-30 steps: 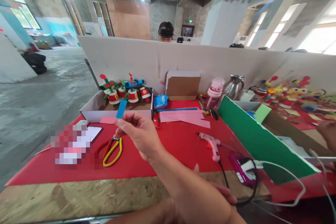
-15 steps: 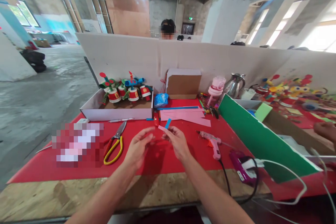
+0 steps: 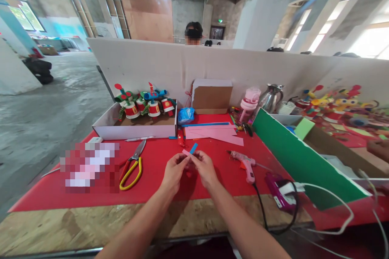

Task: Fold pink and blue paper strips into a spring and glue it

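Observation:
My left hand and my right hand meet over the red table cover, fingertips pinched together. Between them they hold a pink paper strip and a blue paper strip, which cross each other and stick up above the fingers. Yellow-handled scissors lie to the left of my left hand. A pink glue gun lies to the right of my right hand.
A white box with several paper figures stands at the back left. Pink paper sheets, a cardboard box, a pink bottle and a kettle lie behind. A green-faced board leans right. Another person's hand shows far right.
My right hand brought the strips from the far left to the middle, then my left hand came up and closed on them. Both hands now pinch the crossed strips together.

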A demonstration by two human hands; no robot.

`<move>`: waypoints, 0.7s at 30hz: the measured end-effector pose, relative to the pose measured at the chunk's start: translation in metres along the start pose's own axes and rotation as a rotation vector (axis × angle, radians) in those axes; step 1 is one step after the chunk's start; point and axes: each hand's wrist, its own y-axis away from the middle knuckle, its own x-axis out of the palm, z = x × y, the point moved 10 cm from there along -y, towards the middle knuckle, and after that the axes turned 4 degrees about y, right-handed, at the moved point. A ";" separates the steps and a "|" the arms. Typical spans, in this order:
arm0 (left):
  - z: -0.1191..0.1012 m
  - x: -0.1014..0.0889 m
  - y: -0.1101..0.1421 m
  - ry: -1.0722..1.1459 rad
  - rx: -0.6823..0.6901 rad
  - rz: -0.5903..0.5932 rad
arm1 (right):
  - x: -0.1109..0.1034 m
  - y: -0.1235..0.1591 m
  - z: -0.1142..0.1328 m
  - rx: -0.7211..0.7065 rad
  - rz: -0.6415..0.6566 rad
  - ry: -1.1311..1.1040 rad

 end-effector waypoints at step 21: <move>0.003 -0.013 -0.035 -0.119 -0.078 0.047 | 0.006 -0.027 -0.011 0.050 0.103 0.088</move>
